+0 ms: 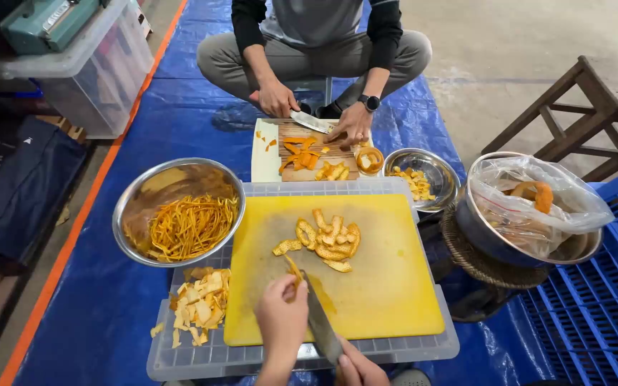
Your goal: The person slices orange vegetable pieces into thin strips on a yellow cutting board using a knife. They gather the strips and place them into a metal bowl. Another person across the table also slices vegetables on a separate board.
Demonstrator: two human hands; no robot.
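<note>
- Two hands of the wearer work at the near edge of a yellow cutting board (pixel 388 286), which lies on an upturned clear plastic crate (pixel 423 347) serving as worktop.
- Left hand (pixel 280 318): fingers closed, pinching down one strip of orange peel (pixel 294 269) against the board; the strip's long axis runs away from the wearer, leaning a little left.
- Right hand (pixel 355 370): only partly in view at the bottom edge, closed about the handle of a knife (pixel 321 325); the blade lies just right of the pinched strip, roughly parallel to it, tip toward the left fingertips.
- Pile of peel pieces (pixel 329 239): farther up the board, apart from both hands, nearer the left.
- Steel bowl of fine peel shreds (pixel 180 214): left of the board; loose peel scraps (pixel 200 300) lie on the crate below it.
- Opposite, another person's hands hold a second knife (pixel 309 121) and peel on a wooden board (pixel 316 154).
</note>
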